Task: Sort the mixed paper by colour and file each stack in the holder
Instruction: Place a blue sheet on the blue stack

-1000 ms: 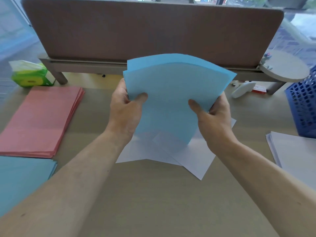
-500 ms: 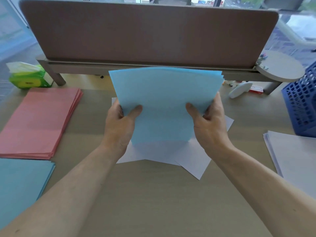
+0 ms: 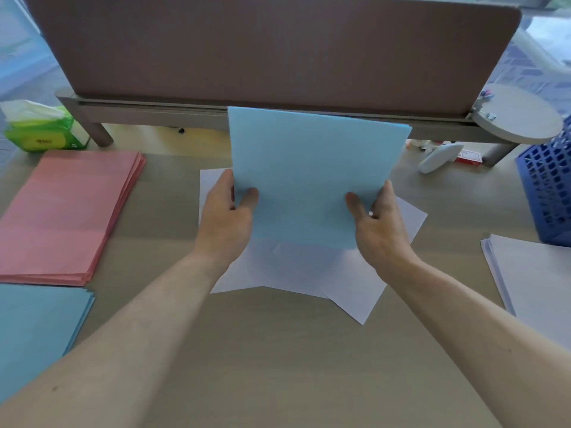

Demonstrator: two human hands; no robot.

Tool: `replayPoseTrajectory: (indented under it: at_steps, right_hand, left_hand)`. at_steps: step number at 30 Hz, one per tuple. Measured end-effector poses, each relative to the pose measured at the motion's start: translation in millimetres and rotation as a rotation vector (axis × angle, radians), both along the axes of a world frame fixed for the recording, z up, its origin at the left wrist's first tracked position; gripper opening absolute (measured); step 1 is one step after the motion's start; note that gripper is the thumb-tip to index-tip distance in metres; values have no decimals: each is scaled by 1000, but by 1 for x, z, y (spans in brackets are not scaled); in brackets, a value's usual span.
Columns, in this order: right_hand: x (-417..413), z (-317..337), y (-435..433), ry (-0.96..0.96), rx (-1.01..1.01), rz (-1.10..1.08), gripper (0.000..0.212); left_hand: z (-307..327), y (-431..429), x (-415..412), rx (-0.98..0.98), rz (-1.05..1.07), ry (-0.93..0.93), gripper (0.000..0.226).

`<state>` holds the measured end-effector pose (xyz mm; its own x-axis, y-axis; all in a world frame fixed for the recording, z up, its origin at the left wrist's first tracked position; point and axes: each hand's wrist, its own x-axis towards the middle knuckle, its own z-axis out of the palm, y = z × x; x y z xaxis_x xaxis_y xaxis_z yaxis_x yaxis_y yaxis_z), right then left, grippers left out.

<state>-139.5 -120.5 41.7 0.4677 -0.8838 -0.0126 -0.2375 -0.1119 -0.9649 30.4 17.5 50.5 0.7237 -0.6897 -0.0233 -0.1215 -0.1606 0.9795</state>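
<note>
The surface [image 3: 278, 366] is carrying one pink stack [image 3: 61, 217], one blue stack [image 3: 34, 322] and one white stack [image 3: 537, 282]. The left hand [image 3: 225, 223] and right hand [image 3: 380, 230] are pinching a blue sheaf [image 3: 309, 180] upright by its sides, thumbs in front, above loose white sheets [image 3: 349, 285] at centre. Fanned a second ago, the sheaf is now standing squared and lower. A holder [image 3: 550, 186] is standing at right, a tissue pack [image 3: 40, 131] at left.

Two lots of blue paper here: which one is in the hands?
The centre blue sheets, gripped upright by the left hand and right hand over loose white sheets; the other blue stack lies flat at lower left.
</note>
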Motion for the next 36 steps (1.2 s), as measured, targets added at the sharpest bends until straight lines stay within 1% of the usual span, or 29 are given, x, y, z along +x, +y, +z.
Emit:
replayPoseTrajectory:
  at_steps: [2, 4, 6, 9, 11, 13, 16, 19, 21, 23, 26, 28, 30, 32, 34, 36]
  right_hand:
    - [-3, -7, 0, 90, -20, 8, 24]
    - [-1, -3, 0, 96, -79, -13, 25]
    - [8, 10, -2, 28, -131, -28, 28]
    - [22, 36, -7, -141, -186, 2, 24]
    - [29, 44, -6, -208, -204, 44, 22]
    - [34, 42, 0, -193, -191, 50, 21]
    - [37, 26, 9, -141, -150, 37, 27]
    - [32, 9, 16, -80, -122, 31, 32]
    - [28, -2, 18, -7, -92, 25, 23]
    - [28, -5, 17, 46, -117, 18, 17]
    - [49, 10, 18, 3, -165, 24, 19]
    - [74, 27, 26, -64, -160, 85, 20]
    - [103, 40, 40, -115, -131, 192, 22]
    - [134, 44, 58, -49, -140, 312, 21]
    - [165, 41, 81, 34, -183, 426, 18]
    - [197, 37, 111, 83, -200, 505, 20]
  left_hand:
    - [-6, 1, -2, 71, -14, -7, 19]
    - [-4, 3, -5, 71, -7, -42, 18]
    - [7, 3, -3, -4, 37, -81, 21]
    - [27, 7, 6, -176, 62, -96, 24]
    - [33, 10, 12, -217, 80, -120, 23]
    - [29, 14, 14, -213, 97, -100, 25]
    - [17, 21, 13, -172, 94, -61, 32]
    - [6, 28, 10, -97, 105, -36, 30]
    - [-1, 33, 8, -31, 114, -37, 24]
    - [-3, 37, 9, -9, 115, -46, 22]
    - [11, 47, 20, -68, 151, -56, 24]
    - [23, 60, 34, -121, 220, -46, 20]
    - [28, 82, 59, -152, 352, -15, 15]
    - [29, 114, 89, -146, 525, 39, 9]
    - [29, 152, 115, -162, 660, 123, 18]
    - [28, 194, 129, -172, 741, 213, 18]
